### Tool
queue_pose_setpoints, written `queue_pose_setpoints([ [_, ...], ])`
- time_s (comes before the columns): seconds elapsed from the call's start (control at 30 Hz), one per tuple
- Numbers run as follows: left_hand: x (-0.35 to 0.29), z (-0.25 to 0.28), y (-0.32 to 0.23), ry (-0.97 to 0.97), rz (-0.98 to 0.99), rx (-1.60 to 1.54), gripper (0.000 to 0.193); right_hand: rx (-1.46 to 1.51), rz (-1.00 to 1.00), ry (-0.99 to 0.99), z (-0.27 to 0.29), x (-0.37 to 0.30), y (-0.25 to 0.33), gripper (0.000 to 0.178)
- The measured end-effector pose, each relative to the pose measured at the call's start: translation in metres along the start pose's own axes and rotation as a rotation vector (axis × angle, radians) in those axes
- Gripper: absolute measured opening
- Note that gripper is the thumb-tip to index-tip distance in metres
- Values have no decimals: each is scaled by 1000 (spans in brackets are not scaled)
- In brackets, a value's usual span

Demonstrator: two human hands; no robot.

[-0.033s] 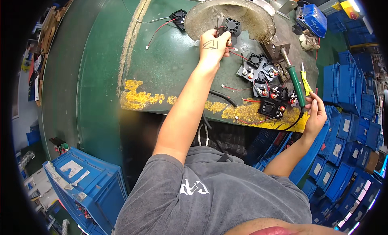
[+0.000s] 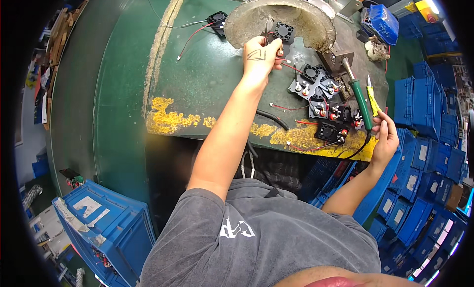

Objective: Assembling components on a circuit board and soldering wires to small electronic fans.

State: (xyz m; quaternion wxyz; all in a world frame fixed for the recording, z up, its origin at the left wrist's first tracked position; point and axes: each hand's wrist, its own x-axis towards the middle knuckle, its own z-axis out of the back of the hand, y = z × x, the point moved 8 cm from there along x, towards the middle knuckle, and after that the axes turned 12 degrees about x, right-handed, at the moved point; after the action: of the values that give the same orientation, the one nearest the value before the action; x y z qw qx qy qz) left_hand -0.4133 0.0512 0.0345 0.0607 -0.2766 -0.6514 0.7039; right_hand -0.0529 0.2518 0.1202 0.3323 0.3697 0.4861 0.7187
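Green bench top (image 2: 207,84) fills the upper part of the head view. I see the left hand (image 2: 260,57) grasping the near edge of a black fan unit (image 2: 284,32) at the mouth of a grey flared hood (image 2: 242,23). Right hand (image 2: 386,139) pinches the lower end of a yellow-handled pointed tool (image 2: 373,99), tip upward, beside a green-handled soldering iron (image 2: 362,104). Between the hands, I note clustered loose fans (image 2: 326,132) with red leads.
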Motion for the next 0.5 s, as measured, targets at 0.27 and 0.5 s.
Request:
queue_pose_setpoints([
  [0.27,1,-8,7,28,-51,-130,27,42,4,-42,15,23,-28,28],
  [0.5,-12,-8,4,6,-176,-215,24,-753,723,-10,-35,6,30,54],
])
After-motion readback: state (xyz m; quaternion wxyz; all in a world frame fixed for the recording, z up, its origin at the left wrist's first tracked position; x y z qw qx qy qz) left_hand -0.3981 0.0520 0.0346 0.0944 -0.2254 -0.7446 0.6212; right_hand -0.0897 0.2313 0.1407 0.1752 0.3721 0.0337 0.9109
